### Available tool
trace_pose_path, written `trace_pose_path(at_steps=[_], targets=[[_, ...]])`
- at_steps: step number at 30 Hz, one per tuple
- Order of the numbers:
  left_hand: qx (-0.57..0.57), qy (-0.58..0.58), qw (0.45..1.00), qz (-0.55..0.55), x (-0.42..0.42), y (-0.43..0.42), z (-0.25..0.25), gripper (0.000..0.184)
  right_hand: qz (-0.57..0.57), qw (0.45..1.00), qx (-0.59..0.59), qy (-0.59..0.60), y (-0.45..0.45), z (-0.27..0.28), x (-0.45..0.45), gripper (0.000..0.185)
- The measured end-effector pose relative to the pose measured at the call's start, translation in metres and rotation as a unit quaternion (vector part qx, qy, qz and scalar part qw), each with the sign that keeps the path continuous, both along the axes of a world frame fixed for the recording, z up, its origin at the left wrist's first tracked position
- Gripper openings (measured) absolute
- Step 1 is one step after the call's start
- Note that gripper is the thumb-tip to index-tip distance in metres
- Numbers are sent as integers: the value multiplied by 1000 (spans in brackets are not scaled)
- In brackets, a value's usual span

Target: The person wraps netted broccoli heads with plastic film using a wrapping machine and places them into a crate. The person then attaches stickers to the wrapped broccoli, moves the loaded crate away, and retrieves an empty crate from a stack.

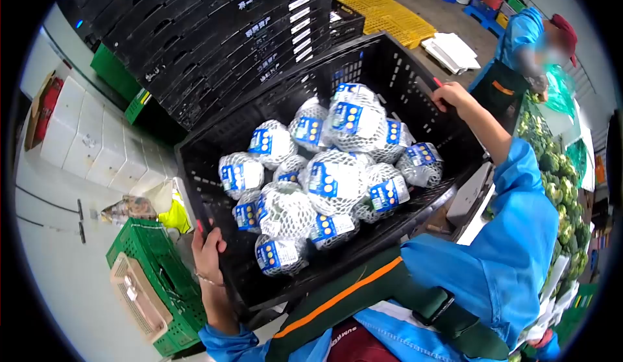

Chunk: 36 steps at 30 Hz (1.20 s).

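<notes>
Between my hands is a large black plastic crate [211, 131], tilted in front of my body. Inside lie several round packages [337, 180] in white foam netting, with blue and white labels; what they contain is mostly hidden. My left hand [209, 251] is wrapped over the crate's near left rim, by a small red piece. At the right rim, beside another red piece, the fingers of my right hand [453, 96] curl over the edge.
Stacked black crates [214, 31] rise just beyond. Green crates [159, 284] and white foam boxes [97, 135] stand left. A co-worker [519, 50] is at the right, near piled broccoli [558, 187]. A yellow pallet [386, 14] and white sheets [452, 51] lie behind.
</notes>
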<state>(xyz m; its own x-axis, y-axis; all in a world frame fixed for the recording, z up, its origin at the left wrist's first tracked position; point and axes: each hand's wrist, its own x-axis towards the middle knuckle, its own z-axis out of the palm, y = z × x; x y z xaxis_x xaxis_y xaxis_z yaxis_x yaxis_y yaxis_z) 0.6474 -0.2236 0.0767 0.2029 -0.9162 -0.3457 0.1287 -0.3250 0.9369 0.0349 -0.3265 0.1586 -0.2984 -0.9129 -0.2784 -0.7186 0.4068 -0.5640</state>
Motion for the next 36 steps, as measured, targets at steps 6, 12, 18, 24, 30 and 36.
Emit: trace_pose_path(at_steps=[6, 12, 18, 24, 30, 36], targets=[[-43, -8, 993, -111, -54, -38, 13, 31, -203, 976, -59, -49, 72, 28, -45, 14], [-63, 5, 981, -184, -125, -85, 21, 31, -287, 948, -94, -99, 110, 22, -101, 11], [-70, -4, 970, -234, -224, -163, 0, 31, -343, 924, -116, -125, 95, -23, -196, 12], [-15, -17, 973, -231, -379, -257, -28, 31, -367, 912, -111, -142, 17, -60, -348, 7], [-8, 28, 980, -197, -474, -316, 3, 33, -350, 913, -141, -153, -55, -15, -434, 7], [-18, 53, 979, -194, -584, -413, 26, 33, -336, 921, -133, -146, -152, -8, -553, 7]])
